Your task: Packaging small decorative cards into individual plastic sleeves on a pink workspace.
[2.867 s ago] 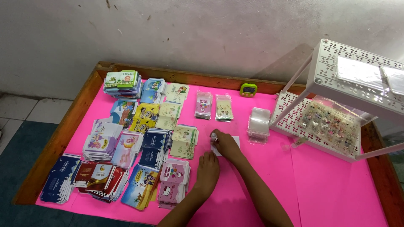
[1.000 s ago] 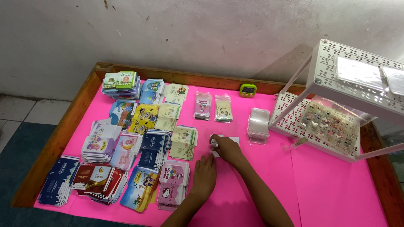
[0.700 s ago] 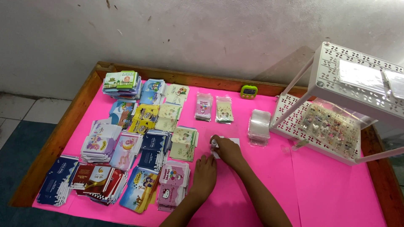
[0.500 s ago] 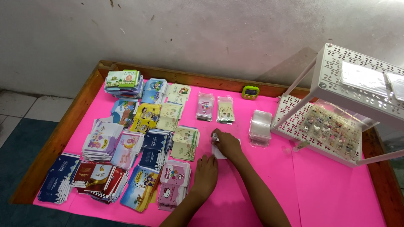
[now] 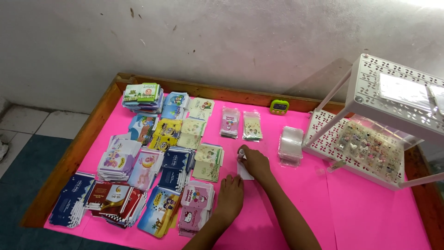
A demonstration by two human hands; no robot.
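While the left hand [image 5: 230,198] is laid flat on the pink table cover [image 5: 365,208], fingers stretched forward and pressed together with nothing held, the right hand [image 5: 255,163] is curled over a small white packet [image 5: 245,172]. The packet is pinned under that hand near the middle of the table, with just a corner seen sticking out below the palm. Something small and pale is pinched at the fingertips [image 5: 241,153], but what exactly can't be told, it's too tiny.

Lots of little card envelopes are stacked in rows on the left side: a pink stack [image 5: 196,203] just beside the left hand, a cream stack [image 5: 208,162] near the right hand, dark blue ones [image 5: 176,166] further left. Two small clear bags [image 5: 241,124] are laid side by side past the right hand. A pile of empty clear sleeves [image 5: 291,144] is parked to the right, near a white perforated rack [image 5: 393,102] with a tray of small trinkets [image 5: 367,147] on its lower shelf. A green timer [image 5: 279,107] is set against the wooden rim [image 5: 83,143] at the back.
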